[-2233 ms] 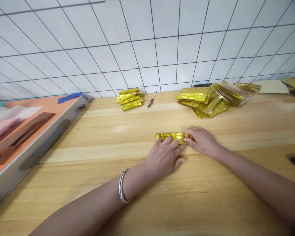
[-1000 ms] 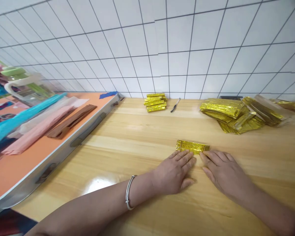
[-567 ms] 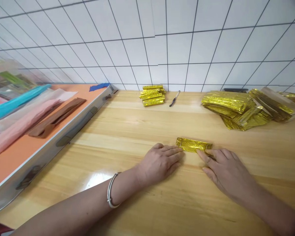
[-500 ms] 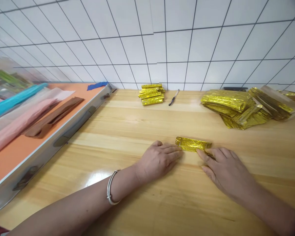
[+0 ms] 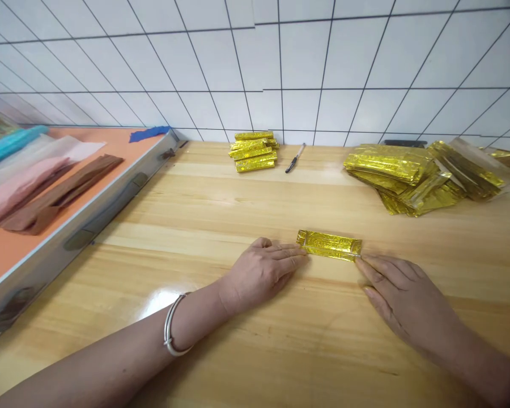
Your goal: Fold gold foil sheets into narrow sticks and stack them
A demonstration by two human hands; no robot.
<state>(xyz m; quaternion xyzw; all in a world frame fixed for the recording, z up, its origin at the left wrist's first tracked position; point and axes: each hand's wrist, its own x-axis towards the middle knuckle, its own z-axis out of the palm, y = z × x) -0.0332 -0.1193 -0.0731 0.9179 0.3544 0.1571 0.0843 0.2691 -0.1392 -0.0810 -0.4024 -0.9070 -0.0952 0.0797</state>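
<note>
The table (image 5: pixel 204 209) has a pale, glossy wood-grain top. A folded gold foil strip (image 5: pixel 329 245) lies flat near its middle. Along its far edge lie a small stack of narrow gold foil strips (image 5: pixel 255 152), a slanted pen (image 5: pixel 296 158) and, farther right, a larger loose heap of gold foil sheets (image 5: pixel 391 170).

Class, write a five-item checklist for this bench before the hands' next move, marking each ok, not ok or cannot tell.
1. Gold strip on the table: ok.
2. Left hand at its left end: ok.
3. Right hand at its right end: ok.
4. Pen clear of both hands: ok.
5. Strip's underside neatly folded: cannot tell, hidden.
</note>
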